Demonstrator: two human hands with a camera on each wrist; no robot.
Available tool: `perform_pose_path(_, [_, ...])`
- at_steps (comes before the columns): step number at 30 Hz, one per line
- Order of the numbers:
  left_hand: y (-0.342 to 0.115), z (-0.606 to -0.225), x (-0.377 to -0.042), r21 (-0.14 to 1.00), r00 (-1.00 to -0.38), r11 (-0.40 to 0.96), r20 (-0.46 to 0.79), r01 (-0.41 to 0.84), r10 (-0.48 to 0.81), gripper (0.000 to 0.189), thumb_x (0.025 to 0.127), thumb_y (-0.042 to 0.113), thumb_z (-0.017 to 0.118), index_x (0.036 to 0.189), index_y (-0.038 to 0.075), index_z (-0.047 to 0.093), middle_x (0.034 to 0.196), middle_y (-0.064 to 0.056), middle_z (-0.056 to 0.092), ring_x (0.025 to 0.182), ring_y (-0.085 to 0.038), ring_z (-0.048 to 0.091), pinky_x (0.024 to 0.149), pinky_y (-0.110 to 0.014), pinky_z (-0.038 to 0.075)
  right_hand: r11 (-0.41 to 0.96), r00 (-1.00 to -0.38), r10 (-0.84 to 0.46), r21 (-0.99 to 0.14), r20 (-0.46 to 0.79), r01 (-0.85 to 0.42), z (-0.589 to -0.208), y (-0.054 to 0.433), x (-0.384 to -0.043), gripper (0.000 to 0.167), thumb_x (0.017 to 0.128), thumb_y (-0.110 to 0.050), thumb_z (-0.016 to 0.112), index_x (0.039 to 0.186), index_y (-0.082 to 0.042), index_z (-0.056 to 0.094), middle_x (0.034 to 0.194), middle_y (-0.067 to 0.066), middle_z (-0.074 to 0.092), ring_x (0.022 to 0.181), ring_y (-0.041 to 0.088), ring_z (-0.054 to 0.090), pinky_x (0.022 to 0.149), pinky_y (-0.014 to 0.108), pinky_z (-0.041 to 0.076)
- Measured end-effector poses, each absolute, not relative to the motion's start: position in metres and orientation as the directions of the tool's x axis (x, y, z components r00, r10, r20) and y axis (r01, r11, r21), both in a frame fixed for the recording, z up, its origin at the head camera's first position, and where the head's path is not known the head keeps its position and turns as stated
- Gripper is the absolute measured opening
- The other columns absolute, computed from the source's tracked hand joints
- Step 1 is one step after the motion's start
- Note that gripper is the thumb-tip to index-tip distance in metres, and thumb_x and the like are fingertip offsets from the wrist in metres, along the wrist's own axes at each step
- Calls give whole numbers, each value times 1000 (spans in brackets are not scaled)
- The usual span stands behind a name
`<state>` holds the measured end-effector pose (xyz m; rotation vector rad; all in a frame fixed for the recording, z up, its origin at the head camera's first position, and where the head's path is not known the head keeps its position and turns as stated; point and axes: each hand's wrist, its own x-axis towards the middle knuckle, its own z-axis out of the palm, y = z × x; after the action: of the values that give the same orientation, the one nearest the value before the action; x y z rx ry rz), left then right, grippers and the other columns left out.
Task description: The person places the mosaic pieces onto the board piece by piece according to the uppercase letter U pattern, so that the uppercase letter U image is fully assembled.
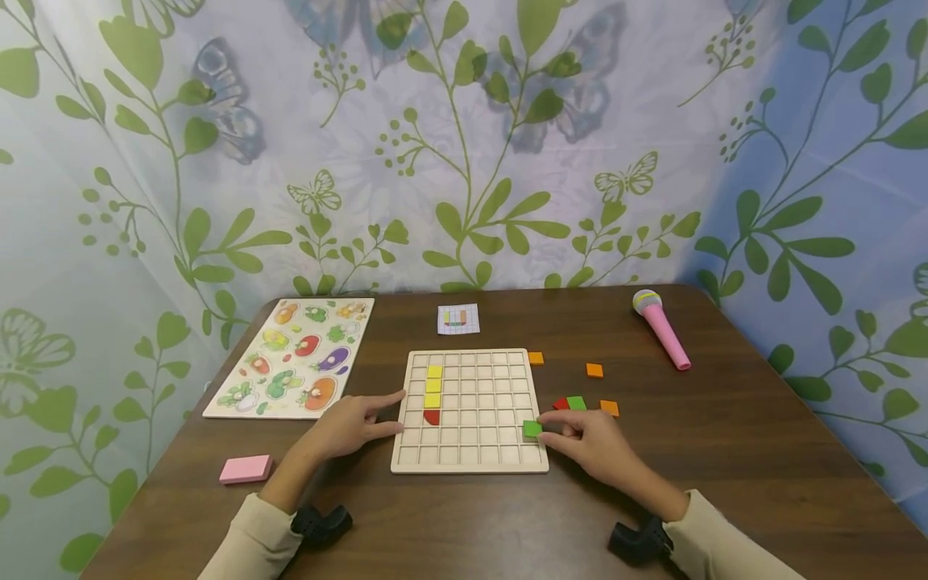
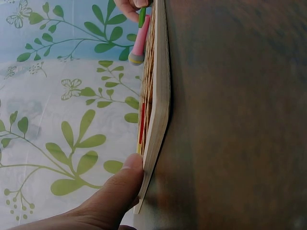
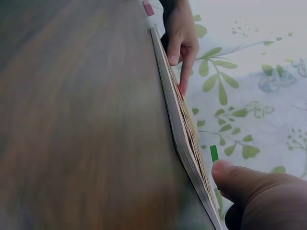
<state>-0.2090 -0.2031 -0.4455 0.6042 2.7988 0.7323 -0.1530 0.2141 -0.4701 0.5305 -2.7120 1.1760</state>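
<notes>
A wooden grid board (image 1: 470, 459) lies flat on the table. Three yellow tiles (image 1: 432, 386) form a column in it, with a red quarter-round tile (image 1: 432, 417) directly below them. My left hand (image 1: 346, 424) touches the board's left edge with extended index finger and thumb; in the left wrist view the thumb (image 2: 122, 184) rests at the rim. Between thumb and index finger, my right hand (image 1: 596, 443) pinches a green square tile (image 1: 532, 429) over the board's right edge. The right wrist view shows this green tile (image 3: 214, 153) standing out past the thumb, above the board's surface.
Right of the board lie a red tile (image 1: 561, 403), another green tile (image 1: 576, 402) and several orange tiles (image 1: 594, 370). Behind it is a small pattern card (image 1: 458, 319). A pink microphone (image 1: 663, 329), a vegetable puzzle board (image 1: 290, 358) and a pink block (image 1: 246, 469) stand farther out.
</notes>
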Motion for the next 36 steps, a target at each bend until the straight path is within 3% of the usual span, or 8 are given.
perform_pose_path(13, [-205, -447, -209, 503, -895, 789, -64, 353, 441, 65, 91, 53, 72, 150, 29, 55, 56, 7, 37, 50, -8, 29, 49, -26, 28, 578, -914, -289, -710, 284, -403, -464, 200, -156, 19, 85, -30, 86, 101, -23, 80, 56, -17, 37, 51, 1, 31, 51, 21, 28])
perform_pose_path(36, [-204, -446, -209, 495, -894, 791, -58, 360, 444, 65, 92, 53, 72, 150, 28, 55, 57, 7, 37, 51, -8, 30, 50, -26, 29, 531, -905, -323, -739, 276, -415, -462, 160, -170, 18, 87, -32, 84, 103, -24, 81, 54, -15, 40, 48, 2, 32, 49, 22, 29])
